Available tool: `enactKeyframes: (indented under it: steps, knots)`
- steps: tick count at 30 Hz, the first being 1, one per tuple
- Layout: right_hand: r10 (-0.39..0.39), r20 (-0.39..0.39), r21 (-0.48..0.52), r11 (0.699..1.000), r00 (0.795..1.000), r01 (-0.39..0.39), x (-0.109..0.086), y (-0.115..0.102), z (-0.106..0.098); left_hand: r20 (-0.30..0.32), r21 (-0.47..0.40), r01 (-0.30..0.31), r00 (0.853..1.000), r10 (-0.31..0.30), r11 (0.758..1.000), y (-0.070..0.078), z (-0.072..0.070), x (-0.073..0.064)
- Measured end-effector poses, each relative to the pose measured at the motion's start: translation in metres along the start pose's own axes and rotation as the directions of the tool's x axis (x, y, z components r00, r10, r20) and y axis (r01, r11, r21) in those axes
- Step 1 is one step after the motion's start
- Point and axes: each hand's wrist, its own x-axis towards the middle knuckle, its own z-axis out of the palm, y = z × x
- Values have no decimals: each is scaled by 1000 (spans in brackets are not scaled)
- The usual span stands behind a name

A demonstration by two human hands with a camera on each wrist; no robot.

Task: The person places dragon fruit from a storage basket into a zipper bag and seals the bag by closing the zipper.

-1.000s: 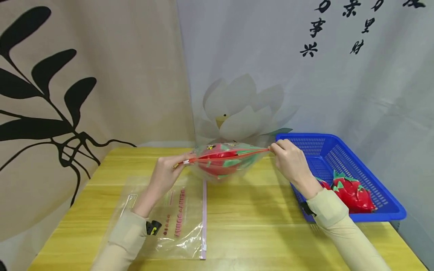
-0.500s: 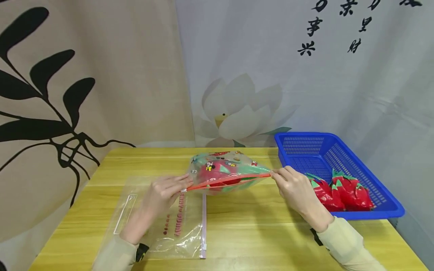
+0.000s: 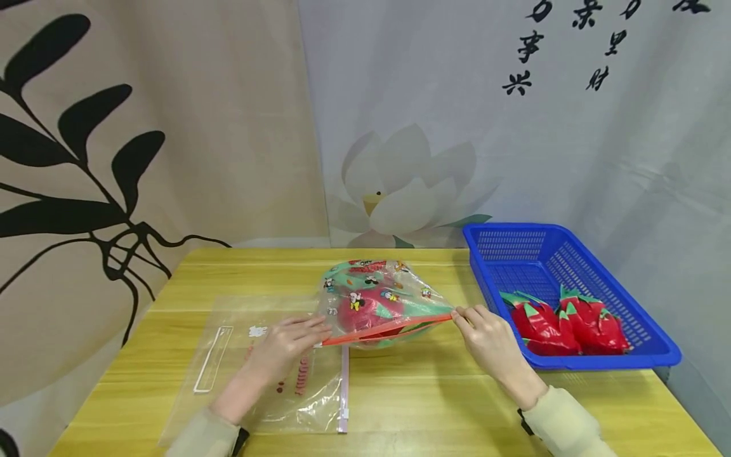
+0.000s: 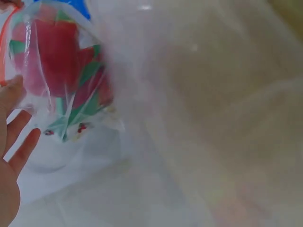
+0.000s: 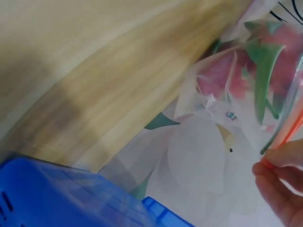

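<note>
A clear zip bag (image 3: 371, 285) with cartoon prints and an orange-red zip strip hangs between my hands, above the table. Inside it sits a red dragon fruit (image 3: 374, 311) with green scales, blurred by the plastic. My left hand (image 3: 285, 346) pinches the strip's left end. At the right end, my right hand (image 3: 493, 343) pinches the strip's corner between thumb and forefinger, as the right wrist view shows. The strip's two edges stand slightly apart. Under my left forearm lies a flat clear bag (image 3: 268, 406) with a lilac slider strip and pink print.
A blue perforated basket (image 3: 505, 254) stands at the table's right, holding two red-and-green dragon fruits (image 3: 594, 324) side by side. The yellow wood-grain table (image 3: 422, 393) reaches back to a printed curtain (image 3: 257, 127).
Both hands have come down toward the table's front edge with the bag. Its strip has dropped and the printed face now shows. My right hand has moved off the basket's fruits, uncovering them.
</note>
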Motion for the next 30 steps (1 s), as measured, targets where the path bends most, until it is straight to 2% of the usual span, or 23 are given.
enactKeyframes:
  steps: [2,5,7,9,12,17,21,24,28,30]
  knots:
    - [26,22,-34,999,999,-25,-1,0,6,68,24,31,997,-33,999,-1,6,-2]
    - [74,65,-91,994,995,-68,-2,2,15,168,62,82,982,-92,995,-2,12,-2]
    - [104,89,-116,989,991,-94,-4,4,19,215,81,98,970,-113,992,-3,15,-1]
    - [123,104,-130,985,987,-109,-8,4,22,238,87,89,965,-108,992,-4,16,0]
    - [124,116,-141,984,986,-107,-16,4,25,230,94,42,971,-62,995,-3,15,0]
    - [109,128,-159,983,986,-88,-30,1,27,167,143,-84,984,60,986,0,13,-3]
    - [131,140,-152,982,981,-109,-38,0,29,153,174,-176,977,150,969,4,13,-5]
    - [156,148,-148,980,977,-134,-37,-4,28,169,195,-226,966,195,954,8,12,-9]
    - [190,141,-161,973,972,-167,-26,-18,21,183,230,-263,957,224,937,11,10,-12]
    - [189,125,-150,974,974,-170,-16,-31,17,170,257,-280,955,242,925,12,9,-11]
